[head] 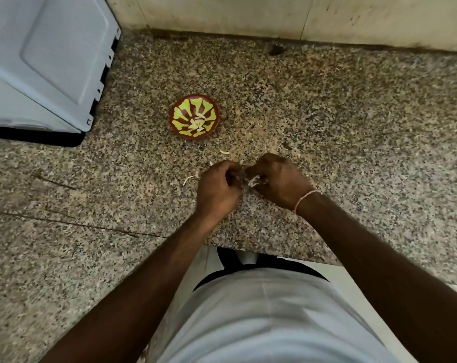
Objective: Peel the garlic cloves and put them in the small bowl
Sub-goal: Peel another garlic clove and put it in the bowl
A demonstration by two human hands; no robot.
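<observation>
A small red bowl [179,127] with a green pattern stands on the granite counter and holds several peeled garlic cloves [196,123]. Just in front of it, my left hand [218,186] and my right hand [278,179] meet over the counter, fingers curled, pinching a garlic clove [253,181] with loose white skin between them. Most of the clove is hidden by my fingers. Bits of garlic skin [188,180] lie on the counter beside my left hand, and another piece of skin [224,152] lies between my hands and the bowl.
A pale blue-grey appliance [46,64] fills the back left of the counter. A tiled wall [274,14] runs along the back. The counter's front edge [274,254] is close to my body. A dark speck [276,49] lies by the wall.
</observation>
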